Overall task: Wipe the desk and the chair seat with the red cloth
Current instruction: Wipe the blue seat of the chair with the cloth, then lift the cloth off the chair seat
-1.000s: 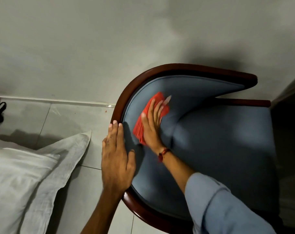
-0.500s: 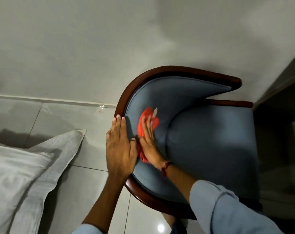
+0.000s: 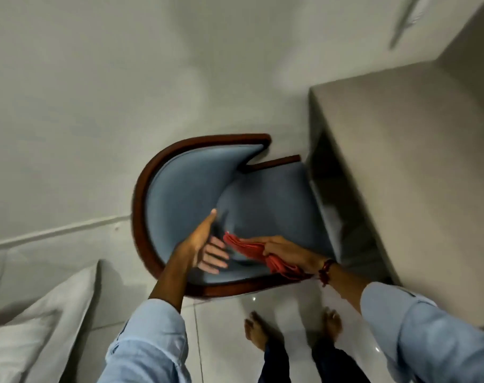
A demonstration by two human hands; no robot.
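The chair (image 3: 180, 194) has blue upholstery and a curved dark wood rim, and its seat (image 3: 274, 205) partly slides under the grey desk (image 3: 401, 167) at the right. My right hand (image 3: 288, 251) grips the folded red cloth (image 3: 249, 248) above the seat's near edge. My left hand (image 3: 205, 247) hovers open, palm up and fingers spread, just left of the cloth's tip, over the inside of the chair's near arm. The cloth's lower end hangs past the wooden rim.
A white pillow (image 3: 33, 322) lies at the lower left on the tiled floor. My bare feet (image 3: 290, 327) stand on glossy tiles in front of the chair. A grey wall (image 3: 124, 64) runs behind the chair.
I have stood back, so the chair looks smaller and the desk is in view. My right hand pulled the cloth off the backrest toward the seat front. My left hand left the rim and opened.
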